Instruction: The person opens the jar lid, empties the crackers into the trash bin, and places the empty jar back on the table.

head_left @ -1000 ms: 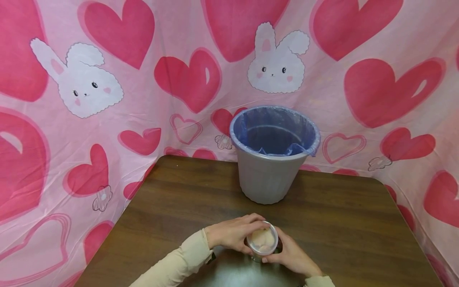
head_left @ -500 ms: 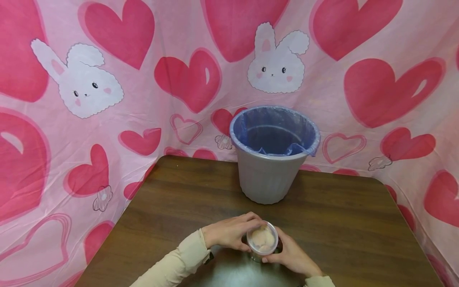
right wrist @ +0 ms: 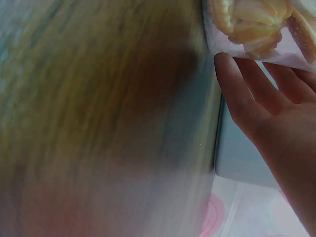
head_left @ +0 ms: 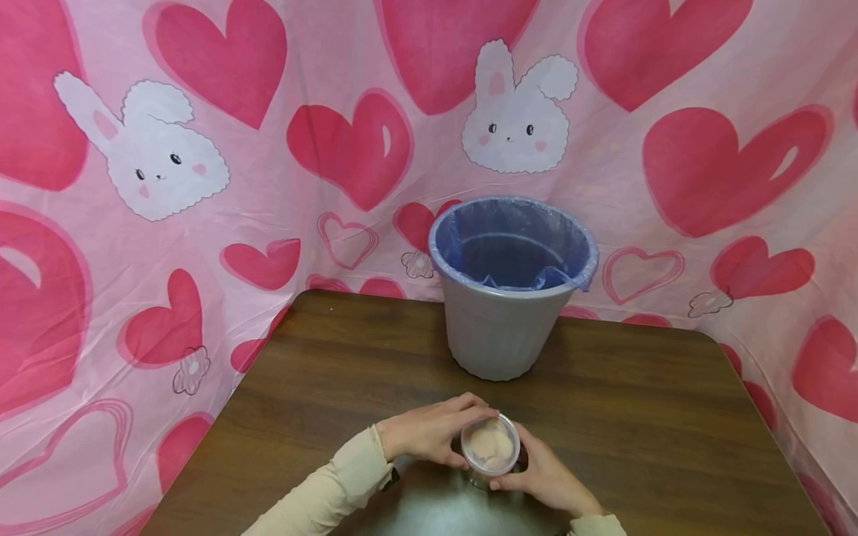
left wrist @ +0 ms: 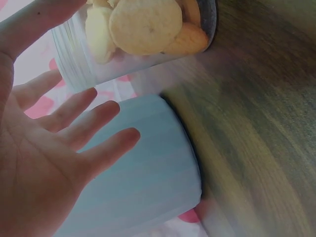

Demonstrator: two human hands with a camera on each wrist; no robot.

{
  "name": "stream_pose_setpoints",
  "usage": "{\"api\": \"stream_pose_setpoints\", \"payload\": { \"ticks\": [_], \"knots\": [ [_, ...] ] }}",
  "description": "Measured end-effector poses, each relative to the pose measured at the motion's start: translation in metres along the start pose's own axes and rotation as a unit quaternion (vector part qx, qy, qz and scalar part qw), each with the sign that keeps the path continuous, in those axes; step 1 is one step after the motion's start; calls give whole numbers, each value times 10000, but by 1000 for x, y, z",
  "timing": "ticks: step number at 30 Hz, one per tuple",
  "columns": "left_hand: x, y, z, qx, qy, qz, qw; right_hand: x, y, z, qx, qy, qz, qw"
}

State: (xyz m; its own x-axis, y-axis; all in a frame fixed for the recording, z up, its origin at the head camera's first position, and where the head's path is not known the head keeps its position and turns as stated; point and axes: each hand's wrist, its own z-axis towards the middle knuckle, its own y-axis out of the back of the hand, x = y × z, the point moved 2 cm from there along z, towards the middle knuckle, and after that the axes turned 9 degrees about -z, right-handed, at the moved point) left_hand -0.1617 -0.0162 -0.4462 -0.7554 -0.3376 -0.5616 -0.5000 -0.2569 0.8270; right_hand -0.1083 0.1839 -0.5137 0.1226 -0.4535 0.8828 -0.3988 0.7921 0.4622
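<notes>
A clear jar (head_left: 479, 481) of cookies (left wrist: 145, 24) stands on the table near its front, with a see-through screw lid (head_left: 491, 447) on top. My left hand (head_left: 436, 430) grips the lid from the left, its thumb on the near side and fingers at the far rim. In the left wrist view, the fingertips meet the ribbed lid edge, and the lower fingers are spread. My right hand (head_left: 548, 476) holds the jar's body from the right, thumb in front. The right wrist view has its fingers against the jar's wall low down; the palm side is partly hidden.
Beyond the hands stands a grey trash bin (head_left: 499, 335) lined with a blue plastic bag (head_left: 509, 253). The brown wooden table (head_left: 348, 357) ends at a pink heart-and-rabbit curtain (head_left: 362, 52) behind and at both sides.
My left hand's fingers shift slightly around the lid's rim, lifting a little and then settling on it again. The right hand and the jar stay in the same place.
</notes>
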Motion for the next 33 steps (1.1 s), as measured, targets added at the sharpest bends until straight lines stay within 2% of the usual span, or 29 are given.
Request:
{"api": "stream_pose_setpoints", "payload": {
  "ticks": [4, 13, 23, 33],
  "knots": [
    [-1, 1, 3, 48, -17, 3, 10000, 0, 0, 0, 8, -35, -2, 10000],
    [-5, -2, 16, 204, -295, 120, 9993, 0, 0, 0, -11, 107, -107, 9999],
    [-9, -4, 22, 426, -207, 221, 9986, -1, 0, -1, 15, 16, -117, 9999],
    [-9, -9, 25, 470, -321, 340, 9978, -1, 1, -2, -19, -91, -189, 9998]
  ]
}}
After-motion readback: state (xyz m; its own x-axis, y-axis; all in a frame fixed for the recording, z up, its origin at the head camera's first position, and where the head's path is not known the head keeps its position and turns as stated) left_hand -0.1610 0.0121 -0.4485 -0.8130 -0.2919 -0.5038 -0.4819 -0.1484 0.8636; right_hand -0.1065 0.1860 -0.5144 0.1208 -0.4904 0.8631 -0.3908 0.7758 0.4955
